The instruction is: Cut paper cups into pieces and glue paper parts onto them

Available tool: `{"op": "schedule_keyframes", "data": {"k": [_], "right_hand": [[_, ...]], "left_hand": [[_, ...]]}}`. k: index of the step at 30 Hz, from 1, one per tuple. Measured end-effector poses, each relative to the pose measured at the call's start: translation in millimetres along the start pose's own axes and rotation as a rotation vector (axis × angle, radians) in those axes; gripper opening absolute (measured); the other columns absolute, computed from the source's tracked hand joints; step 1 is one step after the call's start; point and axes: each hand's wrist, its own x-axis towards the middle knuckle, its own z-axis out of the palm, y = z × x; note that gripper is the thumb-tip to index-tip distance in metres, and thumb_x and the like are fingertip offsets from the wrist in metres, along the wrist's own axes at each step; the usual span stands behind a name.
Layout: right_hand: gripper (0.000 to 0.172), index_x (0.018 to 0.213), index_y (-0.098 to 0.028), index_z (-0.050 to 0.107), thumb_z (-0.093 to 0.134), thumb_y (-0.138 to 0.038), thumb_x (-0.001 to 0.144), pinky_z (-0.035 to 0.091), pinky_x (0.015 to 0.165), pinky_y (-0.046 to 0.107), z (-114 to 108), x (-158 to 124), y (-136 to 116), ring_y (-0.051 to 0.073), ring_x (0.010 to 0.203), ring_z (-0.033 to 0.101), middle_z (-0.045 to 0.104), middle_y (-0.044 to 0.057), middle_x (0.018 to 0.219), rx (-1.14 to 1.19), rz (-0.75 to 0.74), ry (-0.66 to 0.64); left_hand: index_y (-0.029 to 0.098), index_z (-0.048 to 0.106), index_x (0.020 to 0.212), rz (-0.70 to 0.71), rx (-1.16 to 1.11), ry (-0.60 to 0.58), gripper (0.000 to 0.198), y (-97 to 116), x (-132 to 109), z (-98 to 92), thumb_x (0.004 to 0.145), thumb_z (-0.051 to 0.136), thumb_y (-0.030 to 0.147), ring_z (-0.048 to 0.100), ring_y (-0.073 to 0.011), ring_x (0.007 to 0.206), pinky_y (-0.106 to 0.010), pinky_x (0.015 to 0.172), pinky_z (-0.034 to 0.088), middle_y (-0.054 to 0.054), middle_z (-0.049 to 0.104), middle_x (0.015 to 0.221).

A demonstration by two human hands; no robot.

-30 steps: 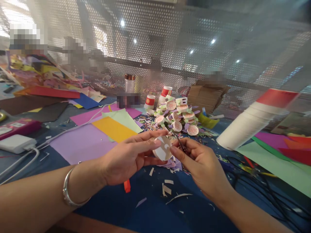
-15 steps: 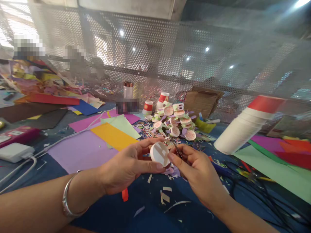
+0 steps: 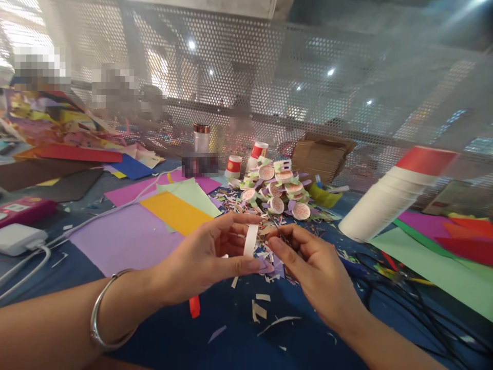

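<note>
My left hand [image 3: 217, 252] pinches a white cup bottom [image 3: 251, 240], a short round piece cut from a paper cup, between thumb and fingers. It is turned so that its curved white rim faces me. My right hand [image 3: 308, 257] is curled around a pair of scissors [image 3: 283, 234]; only the slim dark blades show and the handles are hidden in the fingers. The blades are close to the cup bottom, and I cannot tell if they touch it. Just beyond lies a pile of cup bottoms [image 3: 276, 205] with red print and green and purple paper strips attached.
Paper scraps [image 3: 262, 311] litter the blue table. Coloured paper sheets [image 3: 127, 246] lie left. A leaning stack of paper cups [image 3: 389, 198] and black cables [image 3: 416, 313] are right. Behind stand a lidded jar [image 3: 201, 140], cardboard [image 3: 322, 159] and a perforated screen [image 3: 231, 77].
The cup bottom has turned in my left hand, from its flat face showing to its rim showing. My right fingertips have come off it. The view has shifted slightly.
</note>
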Motion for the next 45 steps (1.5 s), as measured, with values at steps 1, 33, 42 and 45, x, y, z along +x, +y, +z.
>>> {"op": "schedule_keyframes", "data": {"k": [1,33,42,45], "right_hand": [[0.037,0.100,-0.020,0.066,0.066,-0.056,0.089,0.020,0.042,0.025,-1,-1,1,0.007,0.048,0.030,0.048,-0.005,0.062,0.024,0.005,-0.012],[0.035,0.079,-0.019,0.061,0.060,-0.051,0.093,0.036,0.055,0.024,-2,-4,-6,0.011,0.063,0.042,0.047,-0.003,0.069,-0.167,0.016,-0.221],[0.042,0.067,-0.021,0.052,0.056,-0.053,0.094,0.032,0.055,0.027,-2,-3,-6,0.013,0.062,0.037,0.040,-0.003,0.066,-0.248,-0.013,-0.246],[0.043,0.066,-0.021,0.048,0.056,-0.051,0.095,0.030,0.054,0.027,-2,-3,-7,0.012,0.060,0.035,0.038,-0.004,0.064,-0.256,-0.020,-0.250]], "left_hand": [[0.023,0.057,0.130,0.026,0.077,0.024,0.055,0,1,-2.4,0.080,0.081,0.021,0.065,-0.0134,0.090,-0.027,0.080,0.055,-0.003,0.065,0.104],[0.026,0.063,0.130,0.268,0.500,0.051,0.042,1,6,-18.5,0.089,0.069,0.017,0.062,-0.0193,0.113,-0.034,0.097,0.059,-0.007,0.054,0.124],[0.024,0.058,0.136,0.246,0.488,0.029,0.050,1,5,-21.6,0.088,0.068,0.013,0.061,-0.0223,0.119,-0.039,0.102,0.056,-0.009,0.058,0.130],[0.020,0.055,0.137,0.213,0.402,0.016,0.052,2,5,-20.9,0.087,0.071,0.018,0.064,-0.0227,0.116,-0.042,0.105,0.054,-0.012,0.058,0.131]]}}
